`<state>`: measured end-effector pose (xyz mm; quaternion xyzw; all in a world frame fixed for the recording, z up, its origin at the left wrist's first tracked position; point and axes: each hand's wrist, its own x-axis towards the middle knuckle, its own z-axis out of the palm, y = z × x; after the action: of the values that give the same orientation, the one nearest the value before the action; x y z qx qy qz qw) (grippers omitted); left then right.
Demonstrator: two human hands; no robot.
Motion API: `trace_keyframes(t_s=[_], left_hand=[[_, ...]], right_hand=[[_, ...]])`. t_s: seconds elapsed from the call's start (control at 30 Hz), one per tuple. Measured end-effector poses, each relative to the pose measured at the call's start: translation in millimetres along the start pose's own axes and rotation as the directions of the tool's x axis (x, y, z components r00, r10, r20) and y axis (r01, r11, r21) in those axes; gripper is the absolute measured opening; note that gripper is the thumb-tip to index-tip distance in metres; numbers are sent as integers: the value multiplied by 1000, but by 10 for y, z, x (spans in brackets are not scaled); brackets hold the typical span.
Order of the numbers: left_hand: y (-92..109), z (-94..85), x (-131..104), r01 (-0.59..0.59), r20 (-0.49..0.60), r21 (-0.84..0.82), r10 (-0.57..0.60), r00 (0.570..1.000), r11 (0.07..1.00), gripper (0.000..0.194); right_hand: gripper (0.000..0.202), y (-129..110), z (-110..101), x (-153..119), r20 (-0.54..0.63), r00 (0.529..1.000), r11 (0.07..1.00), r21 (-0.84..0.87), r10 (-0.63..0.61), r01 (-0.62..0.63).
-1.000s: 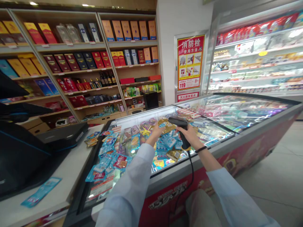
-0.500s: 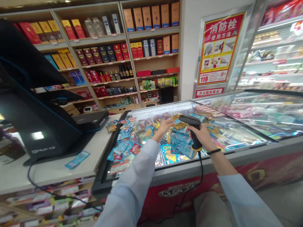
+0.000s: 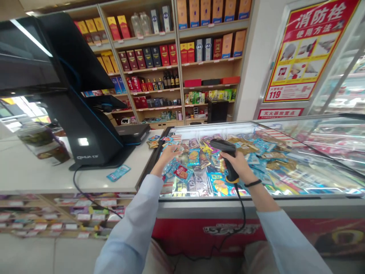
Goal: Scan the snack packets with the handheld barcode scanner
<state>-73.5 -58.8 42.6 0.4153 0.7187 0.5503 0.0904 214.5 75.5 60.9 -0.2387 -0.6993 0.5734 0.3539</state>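
My right hand (image 3: pixel 238 163) is wrapped round the handle of a black barcode scanner (image 3: pixel 225 146), whose cable hangs down the front of the freezer. On the left, my left hand (image 3: pixel 169 155) reaches over the blue snack packets (image 3: pixel 171 167) on the freezer's glass lid, fingers apart, with nothing visible in it. A red packet (image 3: pixel 183 172) lies just below and right of that hand. More blue packets (image 3: pixel 258 160) and gold packets (image 3: pixel 242 146) are spread over the glass to the right of the scanner.
A black cash register terminal (image 3: pixel 88 140) stands on the white counter (image 3: pixel 99 182) at the left. One blue packet (image 3: pixel 119 172) and a jar (image 3: pixel 40 144) are also there. Shelves of boxes (image 3: pixel 155 57) line the back wall.
My left hand has moved left, away from the scanner, to the left packets. The view has turned to the left. My right hand still holds the scanner.
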Motion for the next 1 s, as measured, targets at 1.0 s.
trace_keyframes(t_s=[1.0], left_hand=[[-632, -579, 461, 133, -51, 704, -137, 989, 698, 40]], right_hand=[[31, 233, 850, 482, 318, 948, 988, 151, -6, -45]])
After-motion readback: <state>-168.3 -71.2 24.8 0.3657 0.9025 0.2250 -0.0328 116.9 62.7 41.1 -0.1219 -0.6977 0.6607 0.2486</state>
